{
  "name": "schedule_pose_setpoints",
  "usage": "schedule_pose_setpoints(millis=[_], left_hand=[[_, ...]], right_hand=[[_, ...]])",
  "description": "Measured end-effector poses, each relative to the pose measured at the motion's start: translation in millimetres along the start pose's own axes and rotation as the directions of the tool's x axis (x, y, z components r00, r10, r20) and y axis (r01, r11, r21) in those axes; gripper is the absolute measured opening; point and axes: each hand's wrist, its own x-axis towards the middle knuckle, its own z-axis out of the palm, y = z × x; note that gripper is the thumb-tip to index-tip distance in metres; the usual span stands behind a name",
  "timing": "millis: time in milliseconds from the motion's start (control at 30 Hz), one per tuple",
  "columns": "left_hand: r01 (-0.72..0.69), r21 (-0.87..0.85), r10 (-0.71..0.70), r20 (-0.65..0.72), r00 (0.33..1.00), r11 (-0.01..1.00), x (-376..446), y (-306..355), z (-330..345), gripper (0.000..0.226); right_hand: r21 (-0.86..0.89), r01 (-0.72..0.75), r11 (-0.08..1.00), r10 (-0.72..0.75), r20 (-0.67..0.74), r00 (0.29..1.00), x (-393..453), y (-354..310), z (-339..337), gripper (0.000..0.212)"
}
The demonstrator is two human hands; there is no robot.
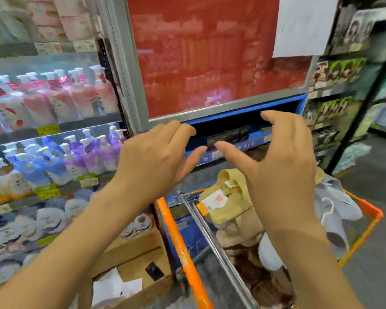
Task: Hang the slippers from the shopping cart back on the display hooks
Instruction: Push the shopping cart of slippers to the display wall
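My left hand (152,157) and right hand (276,172) hover empty, fingers spread, above the cart (181,237); tan slippers (230,201) lie inside. No hooks are in sight, and a hasty grab could snag the tags.

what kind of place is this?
Most likely a supermarket aisle: shelves of pump bottles with price tags on the shelf edges, and an orange-rimmed shopping cart holding tagged beige slippers.
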Motion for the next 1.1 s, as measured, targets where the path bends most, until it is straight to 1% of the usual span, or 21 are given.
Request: schedule_pose_setpoints(millis=[67, 133, 233, 400, 467, 533, 600, 733, 833, 900, 933, 967, 1033, 1100], left_hand=[[-0.009, -0.080, 0.008, -0.020, 1.000, 0.997, 3.1, -15.0, 20.7, 0.040], [-0.006, -0.173, 0.004, -0.015, 1.000, 0.985, 0.7, -24.0, 38.2, 0.043], [0.002, -0.293, 0.005, 0.023, 1.000, 0.956, -8.7, -29.5, 65.1, 0.048], [-0.005, -0.419, 0.050, 0.098, 0.994, 0.908, -28.4, -38.2, 111.1, 0.054], [-0.007, -0.469, 0.077, 0.129, 0.989, 0.883, -37.1, -41.5, 130.4, 0.054], [-0.013, -0.560, 0.126, 0.163, 0.979, 0.828, -47.0, -43.0, 148.2, 0.050], [-0.053, -0.633, 0.213, 0.180, 0.960, 0.773, -57.7, -42.6, 166.5, 0.048], [-0.152, -0.681, 0.365, 0.180, 0.913, 0.716, -84.2, -37.9, 194.3, 0.047], [-0.228, -0.701, 0.428, 0.122, 0.895, 0.676, -109.9, -31.6, 210.5, 0.042], [-0.233, -0.716, 0.474, 0.153, 0.867, 0.658, -127.1, -28.5, 220.6, 0.042], [-0.231, -0.725, 0.499, 0.176, 0.848, 0.649, -135.5, -27.4, 225.6, 0.043], [-0.226, -0.735, 0.526, 0.203, 0.826, 0.639, -143.8, -27.2, 230.6, 0.044], [-0.232, -0.743, 0.573, 0.239, 0.784, 0.627, -160.6, -27.9, 240.9, 0.046], [-0.254, -0.748, 0.594, 0.224, 0.773, 0.613, -176.5, -30.2, 251.9, 0.049]], right_hand=[[-0.072, -0.038, 0.997, 0.038, 0.004, 0.999, 2.1, -4.0, 16.3, 0.073], [-0.133, -0.065, 0.989, 0.070, 0.039, 0.997, 0.1, -4.9, 28.1, 0.075], [-0.223, -0.101, 0.969, 0.117, 0.061, 0.991, -7.4, -3.2, 41.3, 0.075], [-0.385, -0.187, 0.904, 0.237, 0.087, 0.968, -30.6, -11.0, 61.1, 0.073], [-0.438, -0.213, 0.874, 0.276, 0.085, 0.958, -41.2, -14.5, 73.2, 0.071], [-0.482, -0.257, 0.838, 0.332, 0.075, 0.940, -54.0, -19.6, 86.8, 0.072], [-0.549, -0.309, 0.777, 0.392, 0.038, 0.919, -68.9, -25.6, 99.9, 0.076], [-0.638, -0.404, 0.656, 0.530, 0.007, 0.848, -104.8, -41.2, 120.3, 0.078], [-0.694, -0.439, 0.571, 0.624, 0.019, 0.781, -134.9, -47.6, 130.8, 0.083], [-0.686, -0.468, 0.557, 0.665, 0.031, 0.746, -153.2, -52.8, 135.0, 0.084], [-0.686, -0.478, 0.548, 0.697, 0.059, 0.715, -161.2, -56.5, 136.5, 0.087], [-0.698, -0.483, 0.529, 0.746, 0.112, 0.656, -168.5, -60.7, 137.9, 0.093], [-0.760, -0.446, 0.473, 0.841, 0.236, 0.487, -184.8, -68.2, 142.1, 0.104], [-0.811, -0.398, 0.429, 0.887, 0.294, 0.356, -202.8, -71.2, 147.7, 0.111]])
